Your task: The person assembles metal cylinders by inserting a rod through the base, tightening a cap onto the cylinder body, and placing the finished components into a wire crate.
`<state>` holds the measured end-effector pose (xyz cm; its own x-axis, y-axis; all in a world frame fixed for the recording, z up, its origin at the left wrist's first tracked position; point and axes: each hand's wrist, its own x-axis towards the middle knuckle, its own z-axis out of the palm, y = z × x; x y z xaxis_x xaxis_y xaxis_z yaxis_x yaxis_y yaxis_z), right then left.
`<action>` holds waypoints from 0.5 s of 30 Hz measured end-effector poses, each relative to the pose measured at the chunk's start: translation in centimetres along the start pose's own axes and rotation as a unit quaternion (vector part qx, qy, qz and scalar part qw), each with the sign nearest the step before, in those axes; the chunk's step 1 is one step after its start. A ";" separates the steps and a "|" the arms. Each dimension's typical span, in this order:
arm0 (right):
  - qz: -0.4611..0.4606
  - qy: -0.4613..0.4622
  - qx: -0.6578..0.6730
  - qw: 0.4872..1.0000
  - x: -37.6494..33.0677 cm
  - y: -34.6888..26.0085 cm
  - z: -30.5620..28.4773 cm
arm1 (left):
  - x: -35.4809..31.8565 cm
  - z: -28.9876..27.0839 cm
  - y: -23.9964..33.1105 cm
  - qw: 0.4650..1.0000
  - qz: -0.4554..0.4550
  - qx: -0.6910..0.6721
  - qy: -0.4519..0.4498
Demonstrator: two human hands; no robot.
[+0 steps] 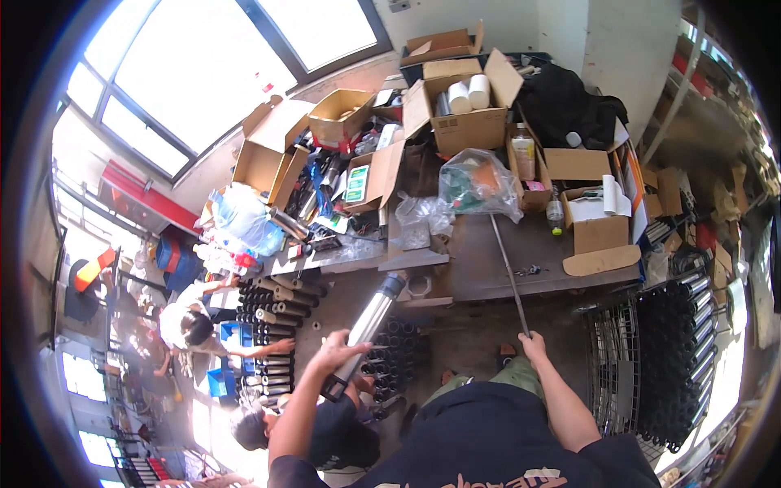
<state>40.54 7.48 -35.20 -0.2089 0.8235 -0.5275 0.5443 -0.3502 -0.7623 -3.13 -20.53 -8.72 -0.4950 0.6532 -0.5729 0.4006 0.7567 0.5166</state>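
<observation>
From the head camera, looking down, the left hand [340,348] is curled around a long silver metal cylinder [368,324] with dark ends, fingers wrapped over its lower part so that the tube slants up and to the right toward the desk [537,256]. The right hand [533,345] is closed around the near end of a thin dark rod [506,268], which runs up and slightly left across the desk toward a clear plastic bag [478,183] with orange and green contents. Both hands sit in the near middle of the scene, well apart from each other, above the person's dark shirt and green trousers. The desk beyond is crowded with open cardboard boxes [460,114], two white rolls [469,93] standing in one of them, a plastic bottle [524,153], and a black bag [569,102] at the far right. Below the cylinder, a cluster of dark tubes [390,358] stands on end on the floor. At the left, more tubes lie stacked in a rack [272,325], and another person in a white shirt [185,321] reaches a hand toward them. At the right stands a wire rack [675,358] filled with black tubes.
</observation>
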 end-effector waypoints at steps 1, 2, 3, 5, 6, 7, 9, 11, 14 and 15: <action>-0.017 -0.015 0.044 0.999 1.6 0.6 1.0 | -1.3 2.1 -0.6 0.980 -0.045 -0.190 -0.040; -0.034 -0.007 0.077 0.996 3.9 2.0 2.5 | -2.6 4.2 0.4 0.921 -0.089 -0.372 -0.075; -0.015 -0.021 0.099 0.995 5.6 2.2 3.1 | -3.3 5.6 1.0 0.880 -0.077 -0.458 -0.103; 0.004 -0.043 0.107 0.993 7.6 1.5 4.6 | -5.2 9.0 1.9 0.748 -0.069 -0.643 -0.149; 0.001 -0.044 0.097 0.994 8.4 1.1 5.0 | -5.6 10.5 2.9 0.656 -0.065 -0.733 -0.170; 0.007 -0.045 0.081 0.996 8.8 -0.2 4.6 | -5.5 11.1 5.1 0.596 -0.034 -0.778 -0.195; 0.035 -0.045 0.068 0.996 7.9 -2.8 3.3 | -5.5 11.5 9.5 0.533 0.001 -0.822 -0.202; 0.036 -0.051 0.048 0.997 7.1 -3.7 2.8 | -5.1 12.1 11.8 0.498 0.039 -0.842 -0.202; 0.050 -0.126 0.010 0.991 7.6 -2.7 1.9 | -3.2 12.1 13.2 0.472 0.061 -0.854 -0.208; 0.078 -0.146 0.031 0.986 6.9 -3.1 1.4 | -3.2 11.6 13.5 0.499 0.058 -0.843 -0.193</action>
<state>36.28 13.58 -37.01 -0.3568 0.5961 -0.7192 0.5404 -0.4963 -0.6794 12.77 -12.10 -7.33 -0.2286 0.8923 -0.3892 -0.9695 -0.1723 0.1745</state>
